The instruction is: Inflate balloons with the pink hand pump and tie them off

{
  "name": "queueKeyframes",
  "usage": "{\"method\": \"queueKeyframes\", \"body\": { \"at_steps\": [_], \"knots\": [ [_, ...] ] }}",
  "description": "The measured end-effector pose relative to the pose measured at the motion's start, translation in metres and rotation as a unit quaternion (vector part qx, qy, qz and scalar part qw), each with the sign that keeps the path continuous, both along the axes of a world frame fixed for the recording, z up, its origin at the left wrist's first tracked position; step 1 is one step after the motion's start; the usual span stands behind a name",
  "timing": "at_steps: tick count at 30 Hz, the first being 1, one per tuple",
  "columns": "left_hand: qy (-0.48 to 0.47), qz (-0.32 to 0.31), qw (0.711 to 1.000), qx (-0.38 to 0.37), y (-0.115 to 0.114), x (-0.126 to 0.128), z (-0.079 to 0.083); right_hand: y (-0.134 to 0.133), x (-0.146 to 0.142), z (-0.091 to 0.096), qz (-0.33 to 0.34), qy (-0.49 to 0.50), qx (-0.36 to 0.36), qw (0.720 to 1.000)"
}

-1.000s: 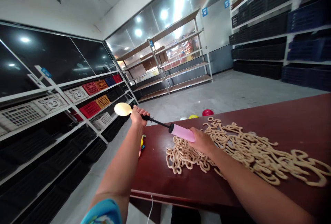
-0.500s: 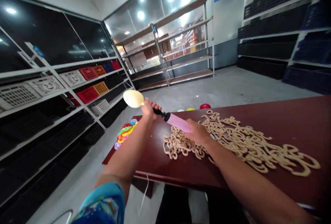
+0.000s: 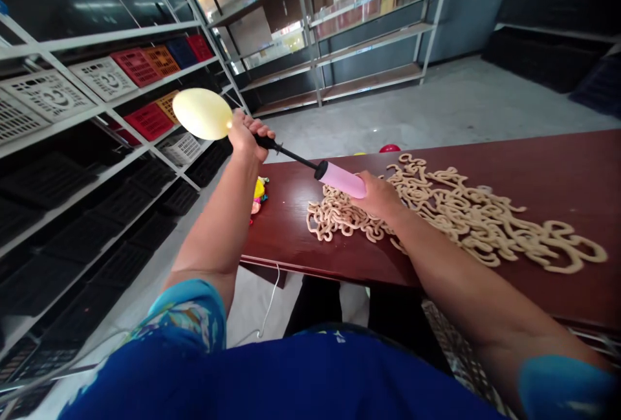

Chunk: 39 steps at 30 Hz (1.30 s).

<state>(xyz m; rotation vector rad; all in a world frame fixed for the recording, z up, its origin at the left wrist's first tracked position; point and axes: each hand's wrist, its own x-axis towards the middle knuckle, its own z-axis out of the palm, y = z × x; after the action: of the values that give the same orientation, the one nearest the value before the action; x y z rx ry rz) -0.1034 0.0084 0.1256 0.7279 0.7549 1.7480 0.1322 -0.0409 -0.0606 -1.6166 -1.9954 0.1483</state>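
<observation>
A pink hand pump (image 3: pixel 342 180) with a black rod is held between my two hands above the table. My left hand (image 3: pixel 247 132) is closed around the pump's black end, where the neck of a pale yellow balloon (image 3: pixel 201 112) meets it. The balloon is partly inflated and points up to the left. My right hand (image 3: pixel 378 197) grips the far end of the pink barrel. Part of the black rod shows between barrel and left hand. Under and beside my right hand lies a spread of beige, curly, rope-like pieces (image 3: pixel 451 213).
The dark red table (image 3: pixel 286 232) runs to the right. Colourful limp balloons (image 3: pixel 259 193) lie at its left end, partly behind my left arm. A red balloon (image 3: pixel 389 148) shows beyond the far edge. Shelves with crates (image 3: pixel 104 77) stand left; a metal rack (image 3: pixel 369 80) stands behind.
The yellow balloon has grown larger. My hands have moved apart, so more of the pump's black rod shows. The camera has tilted down, bringing my blue shirt into view.
</observation>
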Motion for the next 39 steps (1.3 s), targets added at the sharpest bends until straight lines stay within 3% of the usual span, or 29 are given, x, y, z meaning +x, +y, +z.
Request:
{"method": "queueKeyframes", "body": {
  "at_steps": [6,10,14,22,24,26,29,36,39],
  "knots": [
    [-0.024,-0.025,0.999,-0.041,-0.008,0.04,-0.057,-0.003,-0.001,0.003,0.027,0.007,0.0,1.0],
    [-0.042,-0.031,0.998,-0.042,-0.013,0.055,-0.07,-0.005,-0.003,0.005,0.032,0.016,-0.002,0.999],
    [-0.035,-0.028,0.999,-0.027,-0.013,0.044,-0.053,-0.005,-0.003,0.009,0.014,0.001,0.011,1.0],
    [0.031,0.016,0.999,0.022,-0.006,-0.017,0.024,0.002,0.006,0.016,-0.001,0.003,0.052,0.999],
    [0.035,0.013,0.999,0.03,-0.003,-0.021,0.034,0.004,0.007,0.015,-0.001,0.016,0.056,0.998],
    [0.029,0.003,0.999,0.038,0.0,-0.016,0.034,0.005,0.009,0.013,-0.007,0.031,0.048,0.998],
    [0.017,-0.018,0.999,0.039,0.003,0.003,0.015,0.005,0.013,0.011,-0.027,0.044,0.023,0.998],
    [0.008,-0.047,0.999,-0.008,0.003,0.059,-0.048,0.004,0.014,0.011,-0.02,0.03,0.016,0.999],
    [0.002,-0.051,0.999,-0.007,-0.002,0.074,-0.065,0.005,0.012,0.009,-0.022,0.029,0.016,0.999]
  ]
}}
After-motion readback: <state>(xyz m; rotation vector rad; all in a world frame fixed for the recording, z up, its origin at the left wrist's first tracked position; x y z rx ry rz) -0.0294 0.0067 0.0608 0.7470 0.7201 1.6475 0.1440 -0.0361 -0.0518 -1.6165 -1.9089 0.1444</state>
